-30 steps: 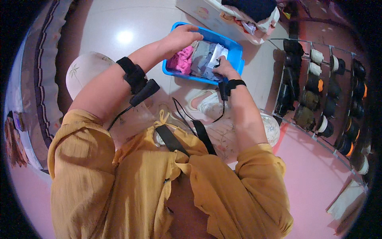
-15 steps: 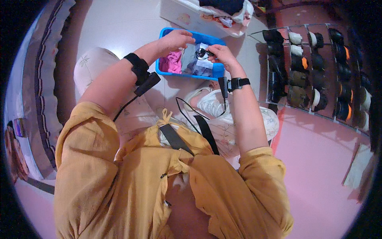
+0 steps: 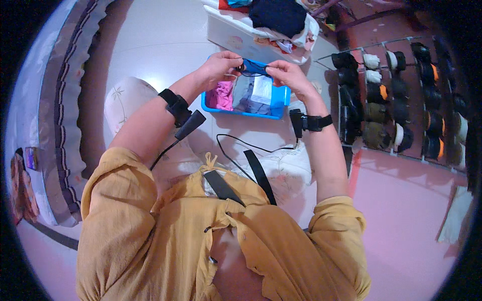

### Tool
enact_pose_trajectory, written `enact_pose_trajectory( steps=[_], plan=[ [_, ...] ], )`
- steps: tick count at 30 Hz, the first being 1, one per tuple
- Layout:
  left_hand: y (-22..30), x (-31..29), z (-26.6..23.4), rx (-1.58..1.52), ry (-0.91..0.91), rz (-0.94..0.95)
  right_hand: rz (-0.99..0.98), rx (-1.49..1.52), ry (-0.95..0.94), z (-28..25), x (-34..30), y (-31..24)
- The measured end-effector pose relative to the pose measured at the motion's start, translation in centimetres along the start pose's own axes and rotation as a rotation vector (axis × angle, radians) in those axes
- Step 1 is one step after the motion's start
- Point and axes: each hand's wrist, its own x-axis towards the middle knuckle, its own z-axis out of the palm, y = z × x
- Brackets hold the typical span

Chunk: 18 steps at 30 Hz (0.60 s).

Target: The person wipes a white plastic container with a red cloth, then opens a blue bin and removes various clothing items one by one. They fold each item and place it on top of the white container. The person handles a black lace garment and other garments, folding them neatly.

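A thin black looped cord [image 3: 255, 65] is stretched between my hands above a blue plastic basket [image 3: 246, 115]. My left hand [image 3: 223, 66] pinches one end of it, and my right hand [image 3: 288, 76] pinches the other. Whether the cord is a cable or something else is too small to tell. In the basket, a pink cloth [image 3: 220, 96] lies on the left and a flat white item [image 3: 262, 90] on the right. Dark grey fabric [image 3: 246, 104] lies between and below them. My hands and the cord partly hide the basket's far rim.
Beyond the basket stands a white bin [image 3: 231, 32] heaped with clothes, a black garment [image 3: 278, 17] on top. A rack of shoes [image 3: 391, 100] is at the right. A fabric-draped edge [image 3: 65, 100] runs along the left. A black cable [image 3: 256, 145] trails from my right wrist strap [image 3: 317, 123].
My left hand, which was open and apart, has taken hold of the cord that my right hand held alone. The looped cord is now drawn out between both hands, and the basket sits lower in view.
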Motion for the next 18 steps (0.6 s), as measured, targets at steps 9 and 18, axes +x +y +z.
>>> enact_pose_trajectory(
  steps=[9, 18],
  plan=[
    [-0.1, 0.9, -0.4, -0.378, 0.008, -0.058, 0.074, 0.295, 0.001, -2.7, 1.8, 4.1],
    [0.7, 1.3, 2.9, -0.412, -0.131, -0.024, -0.41, -0.049, 0.157, 2.1, 1.6, 3.2]
  ],
)
